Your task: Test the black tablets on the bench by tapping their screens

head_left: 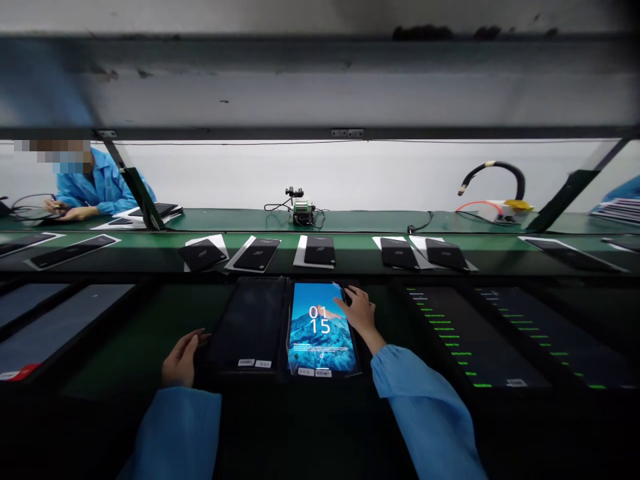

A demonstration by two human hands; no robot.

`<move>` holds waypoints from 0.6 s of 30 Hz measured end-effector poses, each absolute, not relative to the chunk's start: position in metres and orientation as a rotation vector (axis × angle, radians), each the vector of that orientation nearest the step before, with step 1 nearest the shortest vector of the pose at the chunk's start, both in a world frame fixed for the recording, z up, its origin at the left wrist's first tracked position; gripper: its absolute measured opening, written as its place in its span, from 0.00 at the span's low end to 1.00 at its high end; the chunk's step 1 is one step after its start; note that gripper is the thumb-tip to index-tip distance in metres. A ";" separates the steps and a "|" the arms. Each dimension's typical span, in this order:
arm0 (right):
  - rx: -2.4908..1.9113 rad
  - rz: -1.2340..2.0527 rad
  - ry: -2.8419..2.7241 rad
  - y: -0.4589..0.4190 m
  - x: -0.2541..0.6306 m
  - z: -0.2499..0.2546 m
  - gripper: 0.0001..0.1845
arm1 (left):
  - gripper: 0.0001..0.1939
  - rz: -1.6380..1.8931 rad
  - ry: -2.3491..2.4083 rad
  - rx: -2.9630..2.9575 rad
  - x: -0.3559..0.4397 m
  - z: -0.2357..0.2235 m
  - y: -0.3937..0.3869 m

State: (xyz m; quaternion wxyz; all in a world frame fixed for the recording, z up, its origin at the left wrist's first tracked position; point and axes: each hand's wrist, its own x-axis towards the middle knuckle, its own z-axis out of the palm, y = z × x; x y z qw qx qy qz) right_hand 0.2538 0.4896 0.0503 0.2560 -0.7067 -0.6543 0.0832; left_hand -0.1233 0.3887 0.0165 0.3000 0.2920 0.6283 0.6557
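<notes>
Two tablets lie side by side in front of me. The left one is a dark tablet (249, 323) with a black screen and two small labels at its near end. Beside it is a lit tablet (320, 340), which shows a blue mountain picture and the digits 01 15. My left hand (181, 357) is closed at the dark tablet's left edge, its fingertips partly lost in shadow. At the lit tablet's upper right edge, my right hand (361, 315) grips with the thumb over the screen. Clear film shows around the lit tablet's edges.
Tablets with green text (465, 337) lie to the right, and grey-screened tablets (75, 320) to the left. Along the green ledge, several black tablets (320, 251) rest on white sheets. A co-worker in blue (103, 183) sits at far left. A metal shelf (320, 87) hangs overhead.
</notes>
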 end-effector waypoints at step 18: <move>-1.909 0.203 -1.761 0.498 0.271 0.044 0.20 | 0.17 1.585 1.603 1.052 -0.129 0.004 0.401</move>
